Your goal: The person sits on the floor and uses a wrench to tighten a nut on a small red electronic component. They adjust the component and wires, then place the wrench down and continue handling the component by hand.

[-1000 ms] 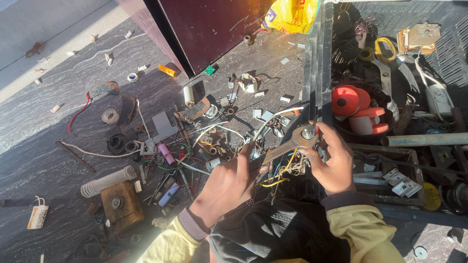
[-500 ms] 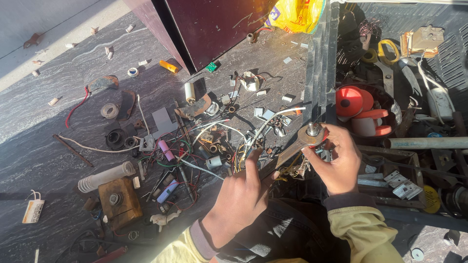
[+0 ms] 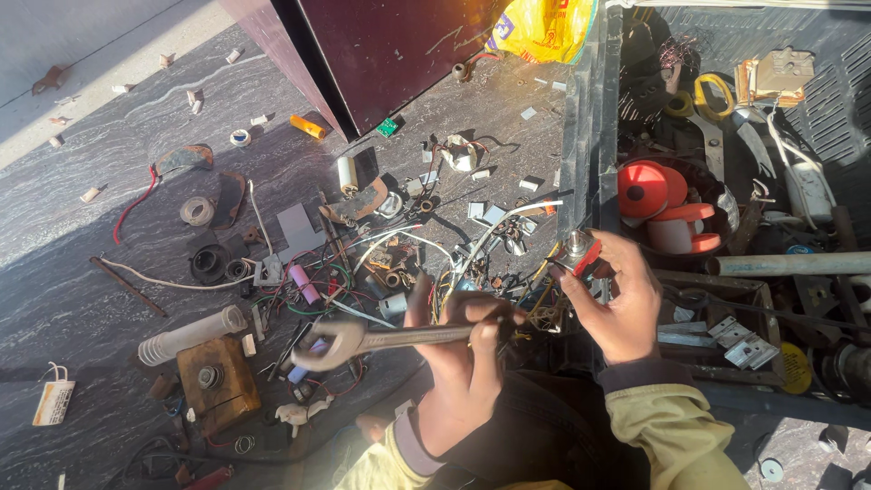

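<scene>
Above our lap, at the near edge of the littered floor [image 3: 82, 263], our left hand [image 3: 463, 367] has its fingers curled tight around a metal spanner [image 3: 381, 338] that points left. Just beside it, our right hand [image 3: 617, 299] pinches a small wired switch part [image 3: 578, 251] between thumb and fingertips.

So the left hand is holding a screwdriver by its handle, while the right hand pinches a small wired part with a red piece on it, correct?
Not quite. In the head view the left hand grips an open-ended spanner, not a screwdriver; its jaw end points out to the left. The rest holds: the right hand pinches a small wired part with a red piece.
</scene>
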